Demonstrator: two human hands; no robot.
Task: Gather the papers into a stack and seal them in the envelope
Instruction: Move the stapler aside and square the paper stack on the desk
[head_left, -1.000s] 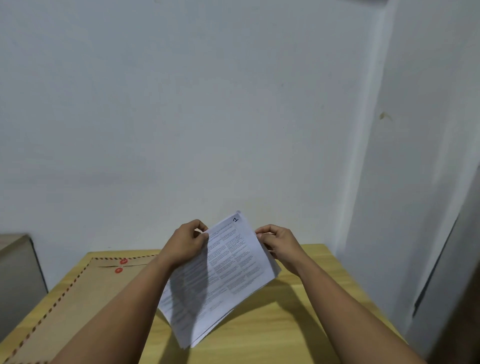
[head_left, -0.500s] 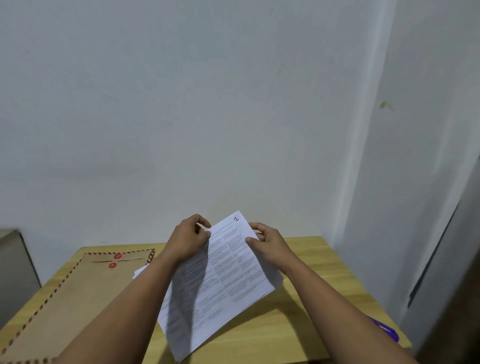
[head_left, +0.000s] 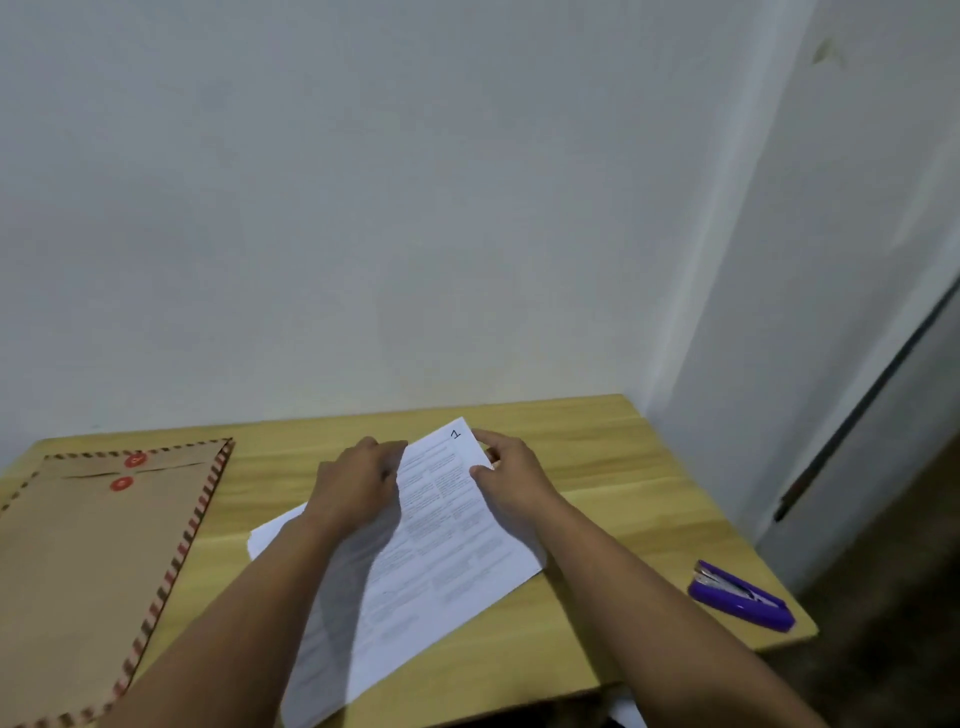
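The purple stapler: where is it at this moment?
In the head view the purple stapler lies at the right edge of the wooden table, near its front corner, apart from the papers and to the right of the right forearm.

envelope cut off left, print blurred

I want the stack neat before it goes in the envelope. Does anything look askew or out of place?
Yes. One sheet pokes out from under the left hand, not squared with the papers held by both hands, right hand at the top corner. The papers lie skewed to the table edge.
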